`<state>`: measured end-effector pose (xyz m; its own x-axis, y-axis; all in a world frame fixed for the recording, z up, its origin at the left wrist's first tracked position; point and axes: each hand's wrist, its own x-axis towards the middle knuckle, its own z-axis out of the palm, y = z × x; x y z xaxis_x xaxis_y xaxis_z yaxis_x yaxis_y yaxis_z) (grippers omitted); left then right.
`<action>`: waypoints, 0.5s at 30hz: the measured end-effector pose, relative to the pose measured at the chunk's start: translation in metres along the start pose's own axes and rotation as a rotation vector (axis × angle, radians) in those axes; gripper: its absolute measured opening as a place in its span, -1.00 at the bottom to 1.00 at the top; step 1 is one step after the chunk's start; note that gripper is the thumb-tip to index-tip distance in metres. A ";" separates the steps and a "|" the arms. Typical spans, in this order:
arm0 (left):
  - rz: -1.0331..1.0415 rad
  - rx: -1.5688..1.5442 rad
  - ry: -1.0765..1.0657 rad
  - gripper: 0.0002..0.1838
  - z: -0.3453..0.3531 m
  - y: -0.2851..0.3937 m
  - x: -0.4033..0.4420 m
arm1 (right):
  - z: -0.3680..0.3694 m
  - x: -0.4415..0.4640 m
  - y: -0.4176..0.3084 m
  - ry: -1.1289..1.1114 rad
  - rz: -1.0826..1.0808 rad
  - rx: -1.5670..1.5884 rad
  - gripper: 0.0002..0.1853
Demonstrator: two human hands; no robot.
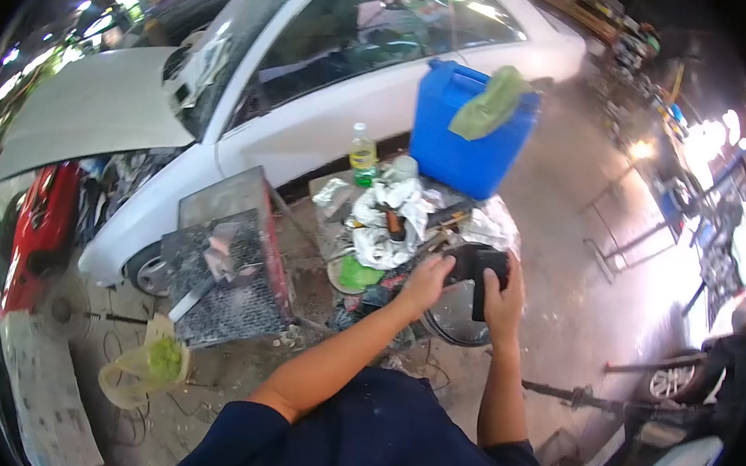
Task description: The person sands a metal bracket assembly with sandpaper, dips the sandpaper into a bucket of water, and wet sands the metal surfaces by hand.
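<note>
My right hand (505,298) is closed around a black flat rectangular piece (479,296), with the thumb lying across its face. My left hand (428,281) pinches the left end of a dark piece (465,261) that meets or overlaps the black one; whether they are one folded thing I cannot tell. Both hands are over the near right edge of a cluttered small table. Just below them is a round bucket or basin (459,314), partly hidden. Crumpled white cloth or plastic (376,249) lies left of the hands, beside a green round item (358,272).
A big blue jerrycan (464,157) with a green cloth (490,104) on it and a bottle with green liquid (363,155) stand behind. A white car (330,107) is beyond. Left is a dusty stand (220,287); a plastic bag (141,371) sits on the floor.
</note>
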<state>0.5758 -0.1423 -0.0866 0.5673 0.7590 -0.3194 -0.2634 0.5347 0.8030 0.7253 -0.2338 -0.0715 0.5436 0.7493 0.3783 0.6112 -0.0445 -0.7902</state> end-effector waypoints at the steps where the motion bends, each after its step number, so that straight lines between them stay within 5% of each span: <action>1: -0.021 0.019 -0.014 -0.71 0.001 0.003 -0.002 | -0.002 -0.001 -0.006 -0.008 0.010 -0.004 -0.43; 15: 0.050 -0.077 0.001 -0.47 -0.018 -0.013 0.012 | 0.004 -0.019 0.000 -0.015 0.019 0.092 -0.42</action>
<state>0.5718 -0.1336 -0.1099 0.5509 0.7860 -0.2807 -0.3507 0.5232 0.7767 0.7130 -0.2449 -0.0809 0.5455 0.7586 0.3565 0.5452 0.0018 -0.8383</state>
